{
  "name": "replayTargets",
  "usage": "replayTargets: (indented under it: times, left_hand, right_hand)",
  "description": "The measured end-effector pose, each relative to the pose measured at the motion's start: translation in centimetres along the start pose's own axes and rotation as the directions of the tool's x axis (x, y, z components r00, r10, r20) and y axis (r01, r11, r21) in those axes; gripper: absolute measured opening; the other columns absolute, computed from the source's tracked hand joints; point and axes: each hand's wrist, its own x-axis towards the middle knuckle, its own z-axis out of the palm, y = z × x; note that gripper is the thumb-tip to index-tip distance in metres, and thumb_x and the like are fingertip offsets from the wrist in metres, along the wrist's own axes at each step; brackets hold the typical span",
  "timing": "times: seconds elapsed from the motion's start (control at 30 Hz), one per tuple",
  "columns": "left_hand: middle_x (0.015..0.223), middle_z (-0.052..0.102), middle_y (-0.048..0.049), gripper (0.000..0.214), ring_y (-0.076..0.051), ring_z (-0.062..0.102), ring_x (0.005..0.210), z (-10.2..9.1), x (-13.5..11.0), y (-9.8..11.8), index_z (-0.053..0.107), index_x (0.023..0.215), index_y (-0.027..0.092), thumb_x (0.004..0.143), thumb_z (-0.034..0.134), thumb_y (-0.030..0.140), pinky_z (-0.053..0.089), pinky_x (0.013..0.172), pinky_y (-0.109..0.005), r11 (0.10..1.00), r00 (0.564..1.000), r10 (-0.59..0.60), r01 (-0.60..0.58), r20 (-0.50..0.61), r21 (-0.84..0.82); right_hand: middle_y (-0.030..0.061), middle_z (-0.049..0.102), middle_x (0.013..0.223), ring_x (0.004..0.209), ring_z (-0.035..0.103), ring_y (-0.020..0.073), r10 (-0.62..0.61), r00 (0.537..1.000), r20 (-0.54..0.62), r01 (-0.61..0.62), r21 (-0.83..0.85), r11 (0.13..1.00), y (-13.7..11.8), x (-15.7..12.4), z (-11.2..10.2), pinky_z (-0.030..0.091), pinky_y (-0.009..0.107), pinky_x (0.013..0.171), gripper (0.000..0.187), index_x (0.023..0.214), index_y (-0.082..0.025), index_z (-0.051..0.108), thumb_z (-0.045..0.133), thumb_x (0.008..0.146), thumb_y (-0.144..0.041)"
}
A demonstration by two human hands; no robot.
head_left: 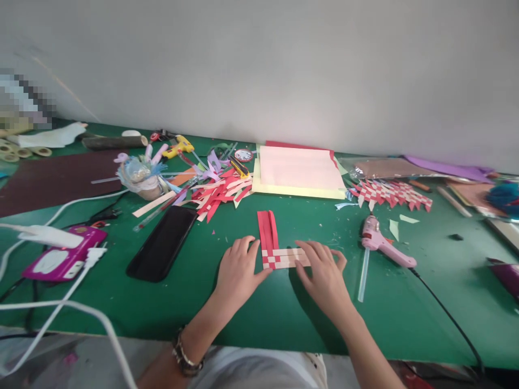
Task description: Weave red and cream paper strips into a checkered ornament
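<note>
Red and pale pink checkered paper weave (279, 256) on a green table (259, 308).
Pink glue gun (383, 246), black phone (164, 243), yellow paper sheets (298, 189).

The woven strips (279, 258) are looking like matt paper; the table (259, 319) is showing a matt green covering; the phone (162, 249) is gleaming glossy black.

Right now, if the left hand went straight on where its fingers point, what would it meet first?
Probably the woven paper strips, lying just ahead of the left hand.
</note>
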Motion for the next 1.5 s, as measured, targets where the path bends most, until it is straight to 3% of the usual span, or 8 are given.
replayTargets:
  times: [0.17,0.53,0.73,0.97,1.2,1.5]
  left_hand:
    - [0.112,0.051,-0.0082,0.036,-0.025,0.049,0.1,0.6,0.1,0.6,0.051,0.103,0.017,0.074,0.063,0.034,0.045,0.078,-0.037,1.0,1.0,0.0,0.0,-0.01,-0.016]
    - [0.093,0.057,-0.0022,0.016,-0.019,0.054,0.088,0.5,0.6,0.7,0.049,0.091,0.019,0.077,0.056,0.022,0.045,0.072,-0.032,0.975,0.999,-0.052,0.051,0.001,-0.215]
    - [0.082,0.061,0.0006,0.036,-0.015,0.059,0.074,0.4,0.9,0.6,0.039,0.113,0.02,0.079,0.051,0.016,0.046,0.064,-0.027,0.909,0.987,-0.156,0.161,0.045,-0.384]
    - [0.084,0.061,-0.0005,0.047,-0.013,0.06,0.075,0.6,1.1,0.0,0.032,0.125,0.02,0.081,0.048,0.015,0.048,0.068,-0.027,0.805,0.982,-0.185,0.172,0.036,-0.568]
    - [0.086,0.056,-0.0016,0.059,-0.011,0.058,0.07,1.1,1.4,0.3,0.026,0.129,0.019,0.077,0.053,0.016,0.05,0.066,-0.026,0.614,0.98,-0.18,0.182,0.088,-0.768]
    - [0.083,0.055,-0.0004,0.06,-0.011,0.055,0.068,0.9,1.9,0.8,0.024,0.131,0.017,0.077,0.052,0.015,0.048,0.064,-0.025,0.663,0.981,-0.149,0.191,0.123,-0.724]
  right_hand:
    - [0.007,0.058,0.113,0.104,0.05,0.0204,-0.038,0.997,0.073,0.029,0.121,0.992,-1.3,0.5,0.9,0.017,0.044,0.094,0.034,0.118,-0.023,0.045,0.039,0.085,-0.026]
    - [0.0071,0.06,0.109,0.1,0.053,0.0203,-0.054,0.996,0.068,0.042,0.162,0.986,-1.8,1.9,0.5,0.021,0.044,0.095,0.038,0.122,-0.022,0.041,0.039,0.084,-0.027]
    - [0.007,0.06,0.106,0.098,0.055,0.0201,-0.035,0.994,0.107,0.016,0.174,0.985,-1.5,2.4,0.5,0.021,0.046,0.094,0.039,0.123,-0.022,0.039,0.038,0.084,-0.026]
    - [0.0052,0.062,0.101,0.099,0.055,0.0188,0.003,0.986,0.165,-0.043,0.242,0.969,-1.1,2.7,0.2,0.021,0.046,0.095,0.041,0.123,-0.023,0.037,0.039,0.083,-0.026]
    - [0.0064,0.061,0.102,0.098,0.055,0.0204,0.011,0.98,0.197,-0.077,0.333,0.94,-0.8,3.0,0.2,0.018,0.05,0.095,0.041,0.123,-0.025,0.035,0.04,0.082,-0.028]
    - [0.0037,0.06,0.102,0.098,0.056,0.0187,0.056,0.977,0.208,-0.135,0.39,0.911,-0.3,2.8,0.0,0.016,0.05,0.096,0.043,0.123,-0.026,0.034,0.041,0.081,-0.025]
